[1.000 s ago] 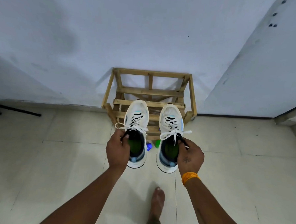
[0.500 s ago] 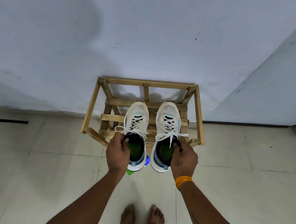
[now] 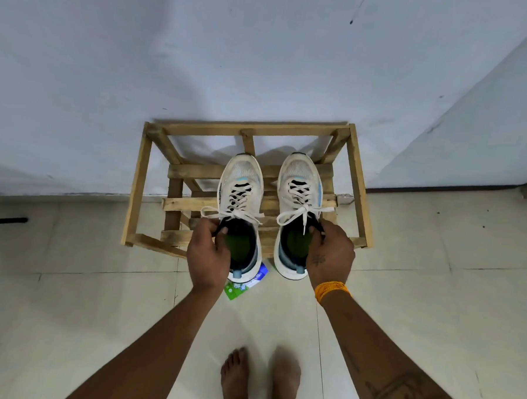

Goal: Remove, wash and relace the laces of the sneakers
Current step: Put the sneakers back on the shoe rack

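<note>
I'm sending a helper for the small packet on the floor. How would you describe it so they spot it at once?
Find the wooden rack against the white wall, then the tiled floor just in front of it. Under the heel of the sneaker held in the left hand lies a small flat packet, part hidden. It is the only green and blue item on the pale tiles.

Slatted wooden rack (image 3: 141,177) up against pale wall (image 3: 202,59), green-and-blue packets (image 3: 239,288) on cream tiled floor (image 3: 68,296) in front, black rod (image 3: 3,220) far left.
</note>
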Demonstrator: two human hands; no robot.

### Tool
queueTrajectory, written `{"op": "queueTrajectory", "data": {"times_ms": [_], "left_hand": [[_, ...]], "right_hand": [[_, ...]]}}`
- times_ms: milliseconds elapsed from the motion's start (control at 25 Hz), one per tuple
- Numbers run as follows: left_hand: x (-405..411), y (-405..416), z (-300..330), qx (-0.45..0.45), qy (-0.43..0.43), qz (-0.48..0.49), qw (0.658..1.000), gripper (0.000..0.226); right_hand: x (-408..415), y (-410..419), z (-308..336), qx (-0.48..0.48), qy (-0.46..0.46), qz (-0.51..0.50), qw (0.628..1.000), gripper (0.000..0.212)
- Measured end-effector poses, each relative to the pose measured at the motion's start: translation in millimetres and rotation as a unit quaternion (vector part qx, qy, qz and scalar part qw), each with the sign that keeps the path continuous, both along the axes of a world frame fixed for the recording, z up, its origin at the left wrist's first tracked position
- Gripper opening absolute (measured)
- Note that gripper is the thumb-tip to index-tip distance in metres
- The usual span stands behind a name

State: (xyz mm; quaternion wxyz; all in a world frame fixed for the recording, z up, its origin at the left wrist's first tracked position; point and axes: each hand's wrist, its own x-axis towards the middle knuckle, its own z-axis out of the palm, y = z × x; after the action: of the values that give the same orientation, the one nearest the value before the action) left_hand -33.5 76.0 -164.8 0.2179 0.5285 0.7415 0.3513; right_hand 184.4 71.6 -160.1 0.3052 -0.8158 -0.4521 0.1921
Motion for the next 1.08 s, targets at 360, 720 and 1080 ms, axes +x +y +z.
{"op": "queueTrajectory", "data": {"times_ms": [360,720,1080], "left_hand": [[5,-9,34,-0.003,-0.068,0.017,0.998,0.019],[28,-82,92,-0.044,-0.263,-0.073,0.961,0.017],[31,-154,-33,-0.172,-0.237,-0.018,0.956,0.024]], "right_hand": [[-14,-14,35,0.091,0.016,-0.042,0.995,0.02],[-56,-98,93,0.072,0.237,-0.093,0.964,0.016],[-56,-161,-34,-0.049,0.273,-0.062,0.959,0.017]]}}
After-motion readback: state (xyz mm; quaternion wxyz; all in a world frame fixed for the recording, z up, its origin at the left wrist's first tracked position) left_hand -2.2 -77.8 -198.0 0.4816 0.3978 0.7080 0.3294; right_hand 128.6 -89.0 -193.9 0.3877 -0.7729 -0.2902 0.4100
